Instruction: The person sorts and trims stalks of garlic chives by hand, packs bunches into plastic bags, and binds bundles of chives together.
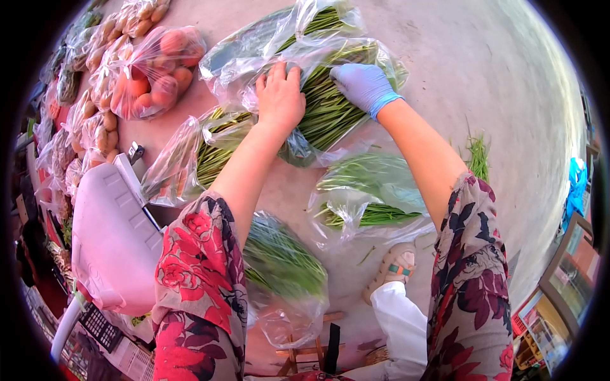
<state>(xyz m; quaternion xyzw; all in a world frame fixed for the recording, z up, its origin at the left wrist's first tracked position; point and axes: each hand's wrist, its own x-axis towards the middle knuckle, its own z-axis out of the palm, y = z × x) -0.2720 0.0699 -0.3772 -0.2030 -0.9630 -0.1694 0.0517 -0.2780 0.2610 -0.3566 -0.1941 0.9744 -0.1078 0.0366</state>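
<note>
A clear plastic bag (pixel 235 76) lies opened over a large bundle of long green stalks (pixel 327 117), which look like garlic chives. My bare left hand (pixel 281 96) is at the bundle's left side, its fingers bent onto the plastic and closed on it. Across from it, my right hand (pixel 365 87) wears a blue glove; its curled fingers are closed at the stalks, fingertips partly hidden. Further bagged greens lie close by: one bag (pixel 219 149) left of the bundle, another (pixel 372 190) below it, and one (pixel 286 260) nearer my body.
Bags of tomatoes (pixel 159 73) and of potatoes (pixel 101 136) line the left side. A pink plastic-covered scale (pixel 114 235) stands near my left arm. Loose green stalks (pixel 478 157) lie on the floor at right. A shoe (pixel 395 270) shows below, and a framed panel (pixel 575 273) stands far right.
</note>
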